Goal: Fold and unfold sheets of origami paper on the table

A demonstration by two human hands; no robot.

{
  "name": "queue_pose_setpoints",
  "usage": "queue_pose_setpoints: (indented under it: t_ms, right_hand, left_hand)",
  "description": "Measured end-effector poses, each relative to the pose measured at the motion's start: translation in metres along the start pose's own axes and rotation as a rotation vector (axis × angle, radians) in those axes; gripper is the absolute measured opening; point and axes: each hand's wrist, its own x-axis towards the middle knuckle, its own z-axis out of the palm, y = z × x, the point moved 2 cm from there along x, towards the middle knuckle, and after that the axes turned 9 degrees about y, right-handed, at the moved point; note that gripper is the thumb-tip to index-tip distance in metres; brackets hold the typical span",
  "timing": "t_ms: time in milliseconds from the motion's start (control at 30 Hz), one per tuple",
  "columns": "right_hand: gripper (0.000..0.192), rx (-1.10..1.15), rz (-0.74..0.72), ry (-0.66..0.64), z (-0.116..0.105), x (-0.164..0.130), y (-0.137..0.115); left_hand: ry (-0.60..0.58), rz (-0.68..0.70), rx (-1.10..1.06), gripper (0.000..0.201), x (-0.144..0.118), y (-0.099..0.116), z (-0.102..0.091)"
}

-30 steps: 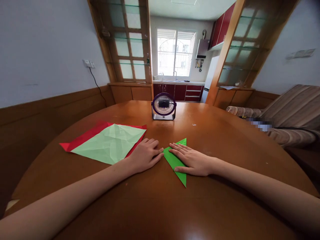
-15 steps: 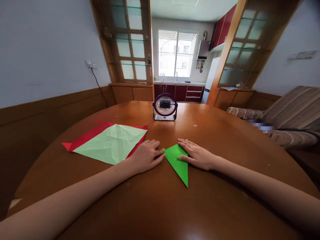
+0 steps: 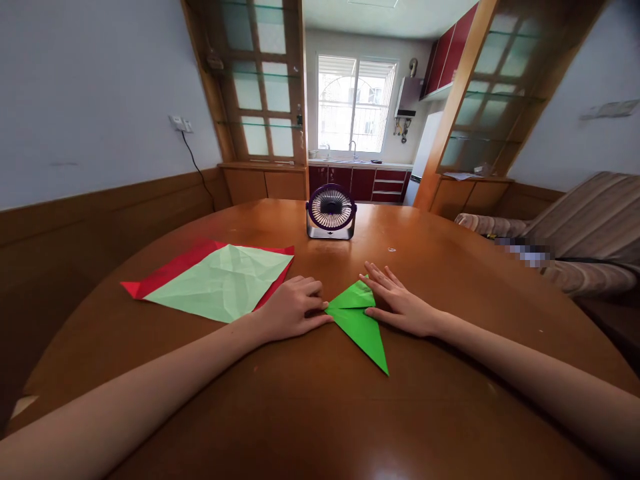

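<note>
A folded sheet of bright green paper (image 3: 361, 331) lies on the brown table, with a crease or slit running in from its left corner and one long point toward me. My left hand (image 3: 294, 308) pinches that left corner between thumb and curled fingers. Over the right edge of the green paper rests my right hand (image 3: 400, 303), its fingers spread and its thumb touching the paper. Left of my left hand, a creased pale green sheet (image 3: 215, 283) lies on top of a red sheet (image 3: 175, 270) whose edges stick out.
A small purple fan (image 3: 331, 210) stands near the far side of the round wooden table (image 3: 320, 427). Striped seating (image 3: 595, 220) is beyond the table on the right. A cord (image 3: 197, 170) hangs from the wall socket at left.
My right hand has lifted slightly and spread its fingers. The green paper's fold has opened a little, showing a slit, and its near point has swung right. The left hand keeps the corner.
</note>
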Motion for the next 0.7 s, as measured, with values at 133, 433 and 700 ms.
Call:
queue_pose_setpoints:
  t_ms: [133,433,700]
  right_hand:
    - [0.049,0.145,-0.248,-0.070,-0.004,-0.001,-0.021]
    - [0.042,0.263,-0.165,-0.109,-0.004,0.000,-0.023]
    - [0.033,0.334,-0.206,-0.027,-0.012,0.000,-0.001]
  left_hand:
    - [0.005,0.105,0.122,0.039,0.001,0.007,-0.002]
    - [-0.043,0.269,0.050,0.027,0.003,0.013,0.008]
    - [-0.030,0.139,0.126,0.027,0.004,0.015,0.008]
